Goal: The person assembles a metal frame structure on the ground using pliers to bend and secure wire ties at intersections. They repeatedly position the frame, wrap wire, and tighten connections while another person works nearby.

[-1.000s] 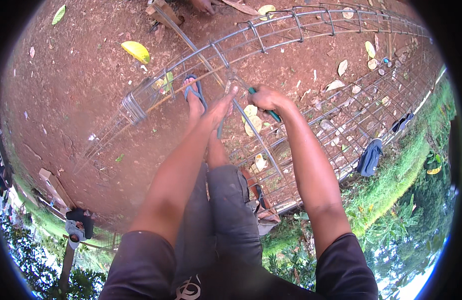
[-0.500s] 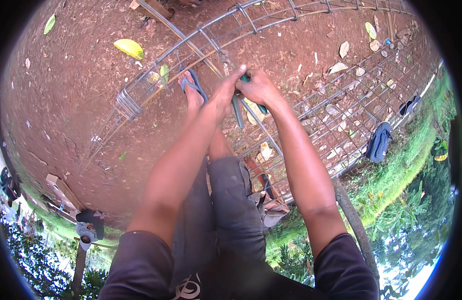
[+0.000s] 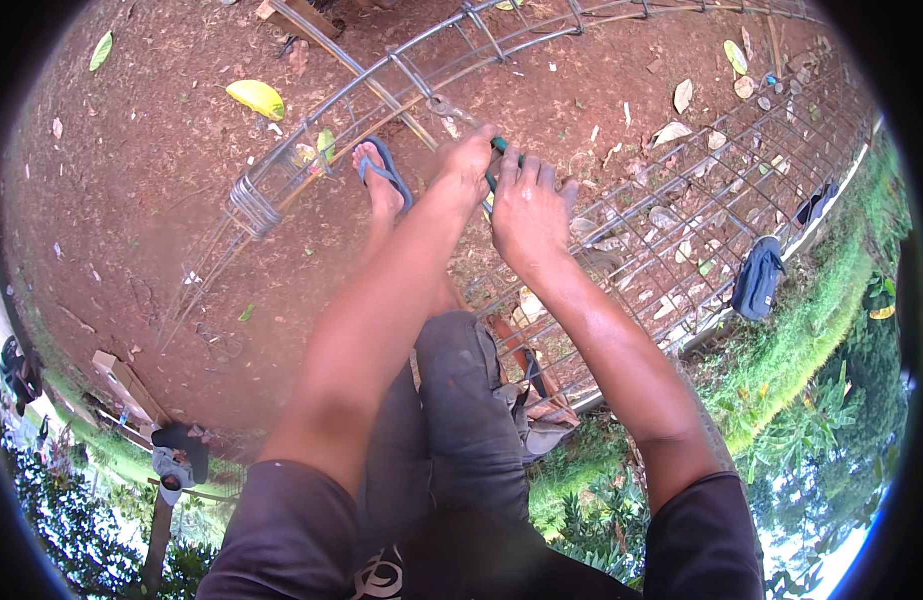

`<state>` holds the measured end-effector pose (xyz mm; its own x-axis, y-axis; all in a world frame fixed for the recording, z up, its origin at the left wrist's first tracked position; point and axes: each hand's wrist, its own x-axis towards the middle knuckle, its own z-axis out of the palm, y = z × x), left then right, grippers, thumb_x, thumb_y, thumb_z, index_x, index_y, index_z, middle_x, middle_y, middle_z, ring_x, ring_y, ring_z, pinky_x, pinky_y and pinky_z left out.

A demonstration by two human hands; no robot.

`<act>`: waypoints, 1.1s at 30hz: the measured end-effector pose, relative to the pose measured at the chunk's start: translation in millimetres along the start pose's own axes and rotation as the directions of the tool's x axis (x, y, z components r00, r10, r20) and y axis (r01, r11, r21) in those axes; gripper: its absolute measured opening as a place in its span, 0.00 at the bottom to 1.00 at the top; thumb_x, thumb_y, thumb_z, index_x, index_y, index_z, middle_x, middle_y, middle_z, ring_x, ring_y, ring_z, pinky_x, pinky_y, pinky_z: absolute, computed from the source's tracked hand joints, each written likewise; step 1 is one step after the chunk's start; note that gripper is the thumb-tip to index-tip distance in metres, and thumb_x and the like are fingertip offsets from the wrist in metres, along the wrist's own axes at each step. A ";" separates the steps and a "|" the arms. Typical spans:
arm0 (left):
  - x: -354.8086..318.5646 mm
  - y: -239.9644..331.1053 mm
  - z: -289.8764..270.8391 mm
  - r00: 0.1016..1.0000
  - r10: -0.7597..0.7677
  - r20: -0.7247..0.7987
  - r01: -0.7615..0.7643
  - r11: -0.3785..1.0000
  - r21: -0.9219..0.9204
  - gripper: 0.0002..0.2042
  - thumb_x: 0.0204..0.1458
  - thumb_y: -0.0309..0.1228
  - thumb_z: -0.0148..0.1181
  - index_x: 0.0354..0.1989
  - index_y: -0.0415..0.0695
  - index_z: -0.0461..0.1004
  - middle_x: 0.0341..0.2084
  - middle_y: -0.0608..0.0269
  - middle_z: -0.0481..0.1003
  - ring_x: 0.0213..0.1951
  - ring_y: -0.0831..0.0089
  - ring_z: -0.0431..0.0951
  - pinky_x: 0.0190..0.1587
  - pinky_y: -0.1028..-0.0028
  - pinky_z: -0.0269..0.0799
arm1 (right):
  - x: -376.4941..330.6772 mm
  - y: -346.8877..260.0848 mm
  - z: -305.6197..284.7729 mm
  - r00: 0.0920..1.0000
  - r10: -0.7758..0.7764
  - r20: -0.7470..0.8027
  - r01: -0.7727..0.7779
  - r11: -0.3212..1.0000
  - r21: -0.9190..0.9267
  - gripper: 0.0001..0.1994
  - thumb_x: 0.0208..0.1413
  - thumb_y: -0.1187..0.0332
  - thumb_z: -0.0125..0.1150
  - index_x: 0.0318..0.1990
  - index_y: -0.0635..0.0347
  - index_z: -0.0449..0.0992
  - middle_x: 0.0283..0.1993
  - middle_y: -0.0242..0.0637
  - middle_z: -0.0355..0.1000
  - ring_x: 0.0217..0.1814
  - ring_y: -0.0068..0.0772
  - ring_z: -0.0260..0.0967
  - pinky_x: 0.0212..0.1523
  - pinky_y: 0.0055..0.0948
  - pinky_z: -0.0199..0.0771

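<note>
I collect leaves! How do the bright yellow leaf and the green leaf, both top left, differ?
The yellow leaf looks bigger and wider; the green leaf looks smaller and slimmer. In the picture, the yellow one slants down rightward, the green one up rightward. Both lie on reddish-brown soil.

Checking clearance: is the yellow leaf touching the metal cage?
Apart: the head view shows bare soil between the yellow leaf and the metal cage.

Plastic-looking green tool handles (image 3: 500,146), metal rod cage (image 3: 412,75) (some bars rust-toned, others faintly glossy), matt cloth trousers (image 3: 469,400), rough earth (image 3: 162,170)
</note>
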<state>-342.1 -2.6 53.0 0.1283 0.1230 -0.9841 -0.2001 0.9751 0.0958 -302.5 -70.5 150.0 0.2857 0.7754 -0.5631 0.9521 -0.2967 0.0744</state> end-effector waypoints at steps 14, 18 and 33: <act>5.3 -35.6 -105.1 0.984 0.147 0.100 -0.174 0.908 0.381 0.15 0.52 0.32 0.61 0.44 0.36 0.72 0.35 0.60 0.77 0.31 0.74 0.78 0.32 0.77 0.73 | 116.5 111.1 15.0 0.951 -0.309 0.023 0.310 0.946 -0.094 0.23 0.49 0.70 0.58 0.55 0.52 0.65 0.51 0.38 0.68 0.55 0.40 0.67 0.54 0.46 0.66; 3.7 -43.1 -179.8 0.976 0.206 0.065 -0.213 0.879 0.427 0.12 0.52 0.31 0.60 0.42 0.39 0.72 0.31 0.63 0.77 0.30 0.77 0.76 0.32 0.78 0.71 | 169.8 127.2 -0.9 0.881 -0.468 0.069 0.473 0.876 -0.092 0.25 0.50 0.65 0.62 0.57 0.45 0.66 0.53 0.35 0.68 0.53 0.41 0.68 0.54 0.43 0.69; -30.3 -23.6 -226.1 0.996 0.090 -0.019 -0.074 0.908 0.413 0.21 0.55 0.42 0.56 0.48 0.37 0.69 0.37 0.56 0.75 0.39 0.70 0.76 0.42 0.71 0.71 | 49.5 75.6 78.6 0.538 -0.608 0.584 -0.817 -0.204 0.540 0.18 0.56 0.54 0.57 0.45 0.57 0.70 0.31 0.32 0.68 0.28 0.25 0.64 0.27 0.30 0.65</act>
<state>-560.9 -71.2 46.7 0.0909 0.2070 -0.9741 0.2102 0.9521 0.2220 -225.0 -98.3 63.0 -0.4887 0.2720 -0.8289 -0.4868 -0.8735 0.0004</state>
